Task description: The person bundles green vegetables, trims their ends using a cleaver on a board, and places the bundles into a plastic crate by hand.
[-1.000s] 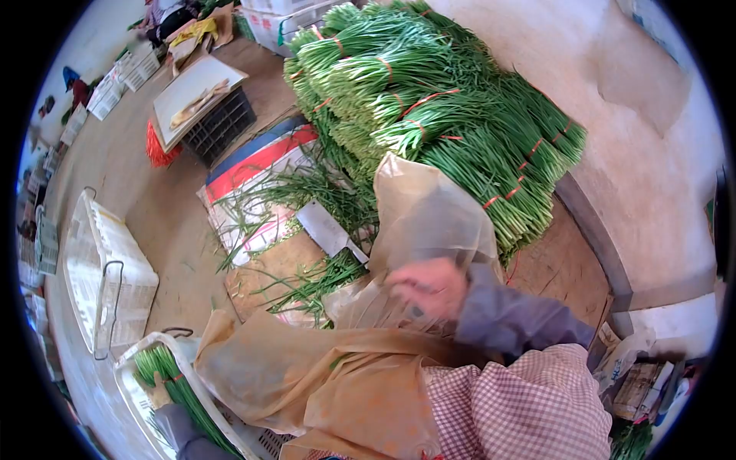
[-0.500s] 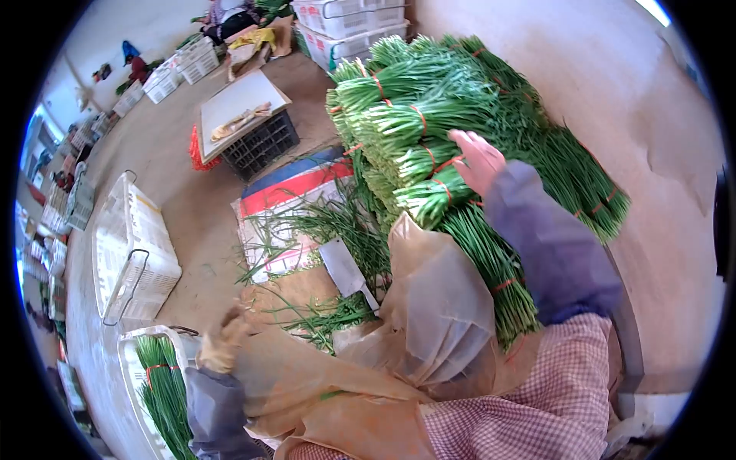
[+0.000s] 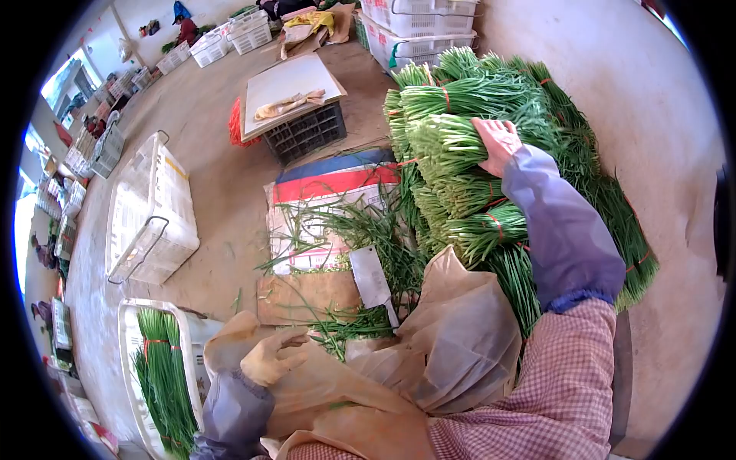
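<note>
On the pile of chives, bound with red bands, my bare right hand (image 3: 498, 144) is closed round the upper side of one bunch of chives (image 3: 447, 142). Its fingertips are partly hidden among the stalks. My left hand (image 3: 274, 358) wears a pale work glove and hovers over my lap, fingers curved and apart, holding nothing. A plastic apron (image 3: 468, 322) covers my knees. In front of me a cleaver (image 3: 372, 280) lies with its blade on loose leaves and a cutting board (image 3: 303, 297).
At my left a white crate (image 3: 130, 368) holds banded bunches. Farther off stand a white crate (image 3: 165, 222) and a black crate (image 3: 307, 140) topped by a board with a glove. Stacked white crates (image 3: 418, 50) stand behind the pile. Other people sit in the background.
My view has turned left. My right hand has moved from resting over lower bunches to gripping a bunch higher on the pile. My left hand has come inward over my lap.
</note>
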Demonstrator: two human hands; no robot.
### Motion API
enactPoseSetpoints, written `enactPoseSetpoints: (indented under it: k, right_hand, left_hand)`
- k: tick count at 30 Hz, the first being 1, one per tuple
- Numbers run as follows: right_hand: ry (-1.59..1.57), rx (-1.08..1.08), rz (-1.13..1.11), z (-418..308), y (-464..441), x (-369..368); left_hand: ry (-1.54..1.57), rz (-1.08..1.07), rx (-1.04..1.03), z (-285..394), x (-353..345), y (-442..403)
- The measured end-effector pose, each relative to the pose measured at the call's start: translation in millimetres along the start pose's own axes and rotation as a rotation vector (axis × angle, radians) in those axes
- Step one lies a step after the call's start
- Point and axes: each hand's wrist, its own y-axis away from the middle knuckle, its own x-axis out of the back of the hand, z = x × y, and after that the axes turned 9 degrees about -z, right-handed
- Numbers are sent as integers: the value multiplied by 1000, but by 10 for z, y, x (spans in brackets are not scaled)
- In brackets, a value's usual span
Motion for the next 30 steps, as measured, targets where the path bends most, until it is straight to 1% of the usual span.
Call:
enactPoseSetpoints:
  k: [1, 3, 5, 7, 9, 10, 12, 14, 15, 17, 18, 19, 21, 22, 25, 26, 27, 29, 30]
  right_hand:
    - [-79, 0, 117, -181, 87, 105]
    - [-141, 112, 362, -586, 258, 365]
    - [-241, 213, 461, -1198, 434, 699]
    - [-343, 381, 547, -1906, 590, 897]
    - [-390, 574, 664, -2670, 718, 968]
    - [-401, 659, 682, -3031, 791, 941]
    - [-419, 824, 714, -3731, 991, 817]
    - [-483, 936, 752, -4469, 1225, 598]
    - [-533, 971, 777, -4825, 1335, 464]
    - [-639, 1042, 706, -5383, 1577, 249]
    - [-671, 1072, 666, -5586, 1688, 176]
    - [-698, 1099, 618, -5770, 1792, 136]
    - [-666, 1231, 551, -5977, 1926, 49]
    - [-638, 1291, 521, -6033, 1960, -1]
    - [-587, 1253, 560, -6051, 1932, -225]
    - [-584, 1260, 517, -5987, 1867, -290]
    - [-541, 1264, 474, -5906, 1808, -321]
    - [-451, 1258, 393, -5773, 1698, -281]
    - [-479, 1230, 377, -5773, 1679, -311]
  left_hand:
    - [-15, -40, -23, 14, 17, -5]
    - [208, -52, -43, 104, -7, -10]
    - [461, -90, -85, 200, 22, -1]
    - [749, -146, -149, 201, 147, -27]
    - [1226, -431, -308, 43, 306, -55]
    - [1269, -413, -334, 66, 412, 69]
    - [1182, -230, -285, 205, 621, 617]
    - [1010, -20, -138, 376, 742, 1357]
    - [947, 38, -57, 420, 752, 1682]
    - [859, 66, 68, 396, 742, 2200]
    - [853, 31, 63, 393, 709, 2355]
    - [892, -77, 83, 35, 748, 2491]
    - [923, -110, 122, -354, 636, 2742]
    - [874, -61, 150, -433, 563, 2839]
    - [592, -80, 84, -935, 423, 2903]
    - [584, -124, 10, -1060, 397, 2899]
    - [533, -183, 23, -1142, 408, 2921]
    - [421, -310, 48, -1091, 554, 2873]
    - [287, -348, 58, -997, 657, 2832]
